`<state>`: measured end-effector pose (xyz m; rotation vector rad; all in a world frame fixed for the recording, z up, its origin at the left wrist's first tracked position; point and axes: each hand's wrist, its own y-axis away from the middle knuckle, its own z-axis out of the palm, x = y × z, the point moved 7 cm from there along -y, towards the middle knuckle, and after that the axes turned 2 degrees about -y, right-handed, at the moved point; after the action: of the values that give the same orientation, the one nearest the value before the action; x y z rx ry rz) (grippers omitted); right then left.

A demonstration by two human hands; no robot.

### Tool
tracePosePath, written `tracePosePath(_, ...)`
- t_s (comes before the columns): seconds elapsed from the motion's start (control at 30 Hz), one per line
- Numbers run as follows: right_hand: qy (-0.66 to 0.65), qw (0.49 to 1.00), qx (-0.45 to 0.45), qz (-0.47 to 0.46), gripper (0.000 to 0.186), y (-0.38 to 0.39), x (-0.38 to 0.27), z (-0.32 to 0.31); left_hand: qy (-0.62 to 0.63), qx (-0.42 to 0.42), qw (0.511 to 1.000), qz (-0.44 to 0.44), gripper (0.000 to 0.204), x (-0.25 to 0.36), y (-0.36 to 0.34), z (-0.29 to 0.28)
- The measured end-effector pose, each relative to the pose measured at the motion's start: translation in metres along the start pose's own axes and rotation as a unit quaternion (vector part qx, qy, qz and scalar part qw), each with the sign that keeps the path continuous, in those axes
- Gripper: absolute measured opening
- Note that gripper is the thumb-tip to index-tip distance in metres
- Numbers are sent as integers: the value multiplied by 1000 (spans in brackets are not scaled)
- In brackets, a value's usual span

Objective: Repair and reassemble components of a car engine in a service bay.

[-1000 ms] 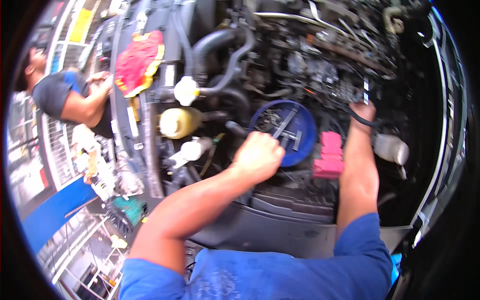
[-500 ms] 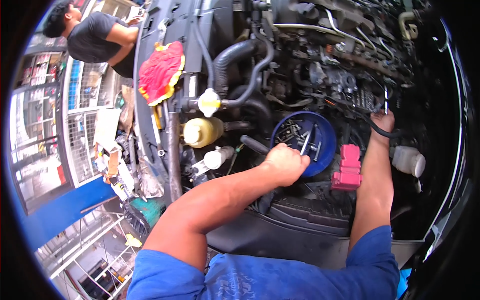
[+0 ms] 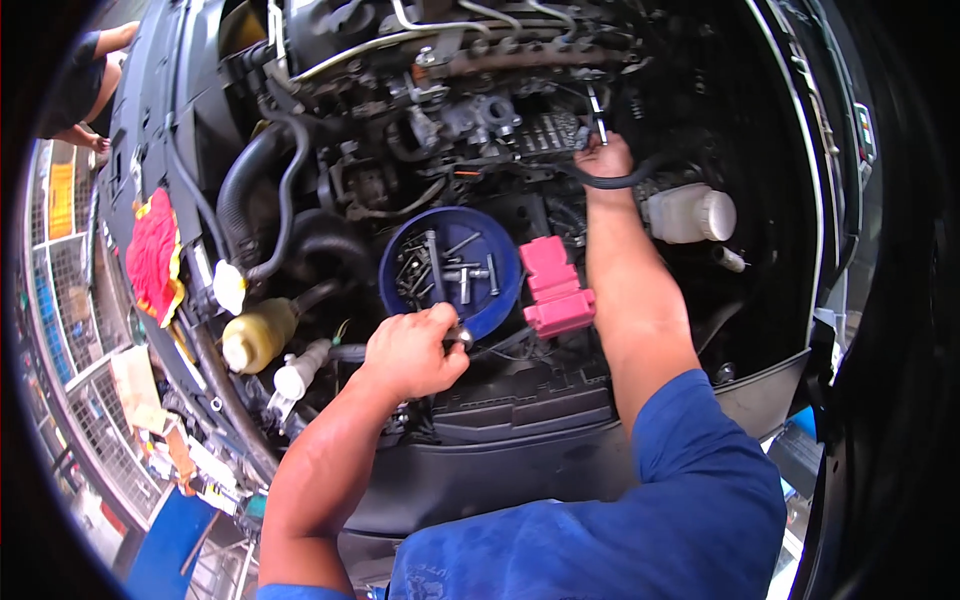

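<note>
My left hand is closed at the near rim of a blue bowl. A shiny rounded metal end sticks out of its fist, like the head of a ratchet; the rest is hidden by the fingers. In the bowl lie several bolts, a long metal bar and a T-shaped metal piece. Deeper in the engine bay, my right hand is closed around the lower part of a slim shiny metal tool, beside a ribbed metal part. A black hose crosses over that wrist.
A pink box-shaped part sits between the bowl and my right forearm. White and yellowish reservoirs flank the bay. A red cloth lies on the left front edge. Another person stands at the far left.
The view has swung, so the engine bay appears farther left. My left hand has drawn slightly toward me from the bowl, its tool now turned. My right hand stays beside the ribbed part.
</note>
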<state>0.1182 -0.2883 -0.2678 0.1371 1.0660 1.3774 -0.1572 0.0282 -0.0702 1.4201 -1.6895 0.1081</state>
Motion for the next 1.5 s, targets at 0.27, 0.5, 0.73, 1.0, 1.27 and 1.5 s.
tracePosePath(0.27, 33, 999, 40, 4, 19, 14, 1, -1, 51, 10, 998, -31, 26, 8, 5, 0)
tracePosePath(0.5, 71, 997, 6, -17, 18, 17, -2, 10, 79, 15, 995, -52, 25, 4, 6, 0)
tracePosePath(0.73, 185, 982, 9, -44, 22, 32, -7, 17, 102, 28, 993, -52, 25, 0, 5, -2)
tracePosePath(1.0, 80, 995, 17, 54, 17, 43, 0, 11, 115, 33, 991, -52, 26, -4, 4, -1)
tracePosePath(1.27, 235, 970, -14, -53, 16, 33, -11, 10, 113, 36, 992, -47, 25, -10, 4, 5)
tracePosePath(1.5, 161, 984, -54, 46, 17, 28, 1, 2, 106, 30, 993, -43, 27, -10, 4, 6)
